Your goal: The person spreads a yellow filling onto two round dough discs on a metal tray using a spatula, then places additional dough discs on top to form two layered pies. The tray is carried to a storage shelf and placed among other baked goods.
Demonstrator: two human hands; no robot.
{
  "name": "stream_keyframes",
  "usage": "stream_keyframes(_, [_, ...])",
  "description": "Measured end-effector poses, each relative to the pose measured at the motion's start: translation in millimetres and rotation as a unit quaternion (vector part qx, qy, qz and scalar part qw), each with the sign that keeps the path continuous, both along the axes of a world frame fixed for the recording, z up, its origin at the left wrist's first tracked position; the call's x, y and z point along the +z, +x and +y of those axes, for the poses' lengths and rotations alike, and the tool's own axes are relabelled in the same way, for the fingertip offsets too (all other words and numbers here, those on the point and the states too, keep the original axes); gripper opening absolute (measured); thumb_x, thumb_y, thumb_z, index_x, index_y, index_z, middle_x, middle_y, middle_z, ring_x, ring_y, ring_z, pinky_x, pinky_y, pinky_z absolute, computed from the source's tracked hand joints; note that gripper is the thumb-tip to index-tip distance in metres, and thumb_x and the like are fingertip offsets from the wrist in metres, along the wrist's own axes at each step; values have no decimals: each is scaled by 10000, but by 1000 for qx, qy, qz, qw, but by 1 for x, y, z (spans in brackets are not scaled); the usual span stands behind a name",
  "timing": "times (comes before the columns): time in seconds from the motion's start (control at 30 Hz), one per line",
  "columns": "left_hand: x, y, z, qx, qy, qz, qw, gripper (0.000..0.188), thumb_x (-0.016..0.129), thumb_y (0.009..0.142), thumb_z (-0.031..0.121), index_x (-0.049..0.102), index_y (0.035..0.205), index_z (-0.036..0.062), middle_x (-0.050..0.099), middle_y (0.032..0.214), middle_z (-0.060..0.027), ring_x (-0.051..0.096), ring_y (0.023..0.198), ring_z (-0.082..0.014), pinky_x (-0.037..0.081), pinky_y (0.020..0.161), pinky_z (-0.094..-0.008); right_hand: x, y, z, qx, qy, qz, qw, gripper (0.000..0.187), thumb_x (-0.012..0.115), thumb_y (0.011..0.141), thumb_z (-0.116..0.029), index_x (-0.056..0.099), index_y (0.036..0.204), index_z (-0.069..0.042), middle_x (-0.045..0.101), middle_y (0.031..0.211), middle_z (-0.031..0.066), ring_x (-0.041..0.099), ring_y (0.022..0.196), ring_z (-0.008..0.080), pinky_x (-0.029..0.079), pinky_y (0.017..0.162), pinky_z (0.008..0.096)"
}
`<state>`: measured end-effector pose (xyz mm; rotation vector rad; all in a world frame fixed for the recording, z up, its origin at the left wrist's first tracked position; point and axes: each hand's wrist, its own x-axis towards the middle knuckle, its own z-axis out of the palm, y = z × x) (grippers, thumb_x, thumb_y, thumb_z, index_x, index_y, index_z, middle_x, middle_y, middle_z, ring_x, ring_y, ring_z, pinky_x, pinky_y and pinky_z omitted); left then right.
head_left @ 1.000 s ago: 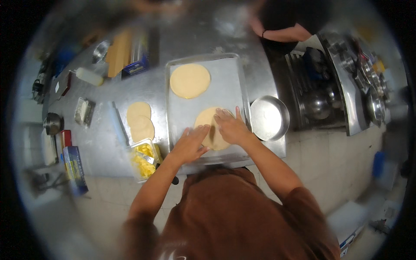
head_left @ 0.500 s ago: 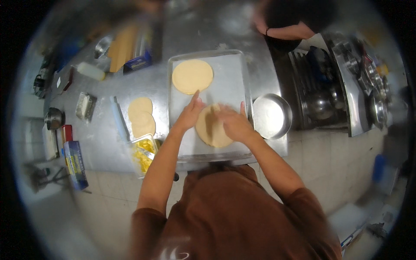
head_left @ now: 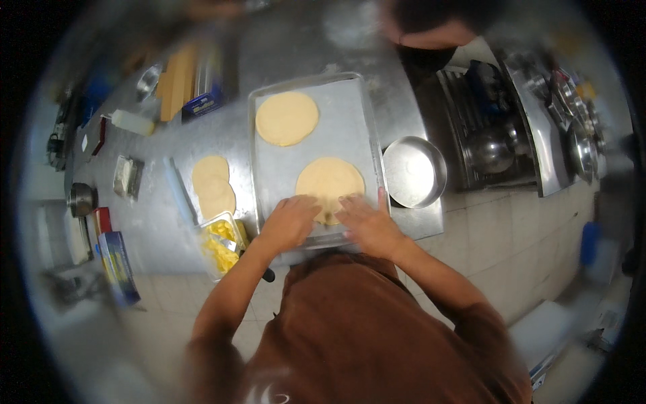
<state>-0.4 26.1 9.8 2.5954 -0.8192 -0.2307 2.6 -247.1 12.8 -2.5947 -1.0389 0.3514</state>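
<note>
A stainless-steel bench (head_left: 237,135) is spreading across the scene, and a rectangular sheet pan (head_left: 254,155) is lying on it, at the near edge toward the right. White parchment paper (head_left: 346,128) is covering the pan's floor. A round metal cake pan (head_left: 415,172) is standing just beside the sheet pan's right side. The near dough round (head_left: 331,176) is resting flat on the parchment, toward the pan's near end, and the far dough round (head_left: 287,118) is lying apart from it, at the far left of the paper. Both hands are staying unclenched over the near dough round, the left hand (head_left: 291,221) bringing its bent fingers onto the near left edge, the right hand (head_left: 369,225) laying its fingers on the near right part. Left of the sheet pan, two overlapping dough discs (head_left: 215,185) are lying directly on the bench. Nearer the person, a rectangular container (head_left: 231,217) is holding yellow, butter-like pieces (head_left: 219,256), with a metal blade (head_left: 225,242) resting among them. A slim pale-blue stick (head_left: 179,192) is lying just left of the discs.
</note>
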Motion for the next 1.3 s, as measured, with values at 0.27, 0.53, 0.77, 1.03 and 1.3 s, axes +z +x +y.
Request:
stream_keyframes(0.27, [13, -13, -11, -24, -9, 31, 999, 503, 728, 868, 240, 622, 1335, 84, 601, 1303, -146, 544, 1236, -350, 420, 1044, -476, 5, -12, 0, -17, 28, -27, 999, 406, 692, 922, -268, 631, 1301, -134, 535, 1420, 104, 467, 1380, 303, 154, 1168, 753])
stream_keyframes(0.53, [-1, -6, -26, -96, -62, 31, 993, 435, 753, 848, 254, 637, 1214, 49, 598, 1119, -147, 558, 1081, -358, 461, 935, -458, 1, -24, 6, -56, 60, -48, 995, 355, 720, 884, -253, 672, 1198, -95, 573, 1157, 80, 542, 1230, 279, 188, 1187, 713])
stream_keyframes(0.77, [-1, 2, -21, -92, -73, 29, 993, 408, 756, 846, 234, 643, 1183, 34, 611, 1178, -178, 561, 1117, -386, 461, 970, -469, -3, -20, 7, -81, 67, -68, 992, 388, 730, 874, -259, 665, 1217, -91, 587, 1226, 96, 541, 1279, 281, 190, 1202, 679])
stream_keyframes(1.03, [-5, 3, 1, -34, -38, 23, 998, 390, 723, 871, 213, 648, 1213, 41, 621, 1268, -173, 562, 1188, -373, 440, 1026, -471, -10, 4, 4, -80, 16, -48, 995, 467, 678, 929, -295, 598, 1329, -69, 482, 1506, 146, 457, 1422, 284, 171, 1216, 656])
stream_keyframes(1.3, [1, -10, 14, -30, -12, 43, 999, 403, 707, 880, 243, 658, 1237, 63, 619, 1297, -138, 562, 1237, -331, 422, 1040, -461, -10, 30, 13, -91, -12, -5, 996, 481, 604, 980, -300, 552, 1393, -58, 443, 1555, 190, 414, 1462, 307, 149, 1212, 669])
